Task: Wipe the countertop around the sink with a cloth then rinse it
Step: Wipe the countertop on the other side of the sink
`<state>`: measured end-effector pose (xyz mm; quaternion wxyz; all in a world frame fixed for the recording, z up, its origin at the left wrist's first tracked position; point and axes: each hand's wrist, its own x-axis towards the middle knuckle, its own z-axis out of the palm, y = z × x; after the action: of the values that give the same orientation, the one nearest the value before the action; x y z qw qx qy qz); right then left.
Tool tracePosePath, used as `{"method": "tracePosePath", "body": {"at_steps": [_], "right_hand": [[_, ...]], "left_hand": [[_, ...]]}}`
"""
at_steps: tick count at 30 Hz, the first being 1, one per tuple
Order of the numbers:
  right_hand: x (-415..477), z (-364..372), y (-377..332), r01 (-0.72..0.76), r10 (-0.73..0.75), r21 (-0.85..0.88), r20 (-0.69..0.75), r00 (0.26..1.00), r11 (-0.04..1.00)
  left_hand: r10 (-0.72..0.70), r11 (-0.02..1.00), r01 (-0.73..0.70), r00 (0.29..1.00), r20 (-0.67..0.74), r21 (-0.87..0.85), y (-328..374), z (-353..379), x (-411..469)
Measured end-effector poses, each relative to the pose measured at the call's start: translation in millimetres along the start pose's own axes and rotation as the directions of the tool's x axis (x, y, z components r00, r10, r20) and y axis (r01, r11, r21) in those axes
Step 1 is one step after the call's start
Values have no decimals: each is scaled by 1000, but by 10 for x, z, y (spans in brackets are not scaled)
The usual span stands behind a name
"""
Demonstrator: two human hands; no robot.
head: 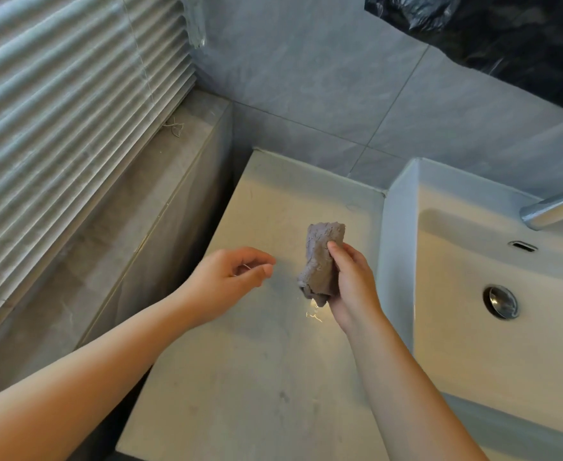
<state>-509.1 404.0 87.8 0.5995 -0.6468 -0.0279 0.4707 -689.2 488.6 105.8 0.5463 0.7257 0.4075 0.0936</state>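
A grey, bunched-up cloth (pixel 321 261) is held upright above the pale countertop (pixel 267 377), gripped from the right side by my right hand (pixel 350 284). My left hand (pixel 230 281) hovers just left of the cloth with its fingers loosely curled and nothing in it, a small gap away from the fabric. A wet shiny patch lies on the counter below the cloth. The white sink (pixel 403 247) stands right of my right hand, with its chrome drain (pixel 501 301) in the basin.
A chrome tap (pixel 556 209) reaches over the sink from the right edge. A grey tiled wall (pixel 323 94) backs the counter. A stone ledge (pixel 147 201) under window blinds (pixel 57 111) runs along the left. Black plastic (pixel 506 31) hangs at top right.
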Motion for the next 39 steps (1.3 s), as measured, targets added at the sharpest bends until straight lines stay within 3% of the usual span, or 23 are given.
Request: {"method": "tracePosePath", "body": {"at_steps": [4,7,9,11,14,17,22,26,28,30,32,33,35,37,39], "right_hand": [[69,-68,-105,-133,133,-13,161,978,991],[63,-23,-109,-190,180,41,177,968,981],[120,7,-61,-107,109,-27,135,985,994],[219,23,-15,78,-58,-212,95,994,974],[470,48,-10,385,-360,-510,152,920,769],[764,134,1,520,-451,-621,283,847,587],[1255,360,71,592,-425,-656,420,802,468],[1598,547,90,637,-422,-703,498,758,315],[1707,598,124,652,-410,-740,550,728,165],[1778,606,167,635,-475,-770,581,660,-60],[1795,605,227,525,-549,-836,517,656,-161],[1782,613,276,474,-559,-871,457,692,-125],[1751,643,394,462,-565,-886,359,743,44],[1751,652,511,521,-625,-832,306,718,191],[1776,651,573,577,-673,-774,283,684,260]], "left_hand": [[-78,997,80,994,-71,22,-271,-95,0],[-119,990,126,987,-107,63,-456,-103,-24],[-121,985,137,981,-150,106,-570,-96,-29],[-102,977,136,974,-203,164,-679,-82,-22],[-58,963,127,959,-278,236,-863,-37,24],[-79,953,173,935,-347,249,-1077,29,94],[-203,904,355,846,-493,237,-1447,153,188],[-273,900,400,829,-488,175,-1658,239,250],[-279,906,396,824,-494,149,-1713,282,270],[-249,908,385,813,-526,165,-1727,317,282],[-216,908,374,805,-553,189,-1723,332,292],[-211,910,371,801,-560,187,-1721,330,295],[-208,909,369,802,-559,192,-1730,322,301],[-205,905,373,804,-558,205,-1734,328,302],[-201,906,372,799,-567,203,-1718,332,297]]}}
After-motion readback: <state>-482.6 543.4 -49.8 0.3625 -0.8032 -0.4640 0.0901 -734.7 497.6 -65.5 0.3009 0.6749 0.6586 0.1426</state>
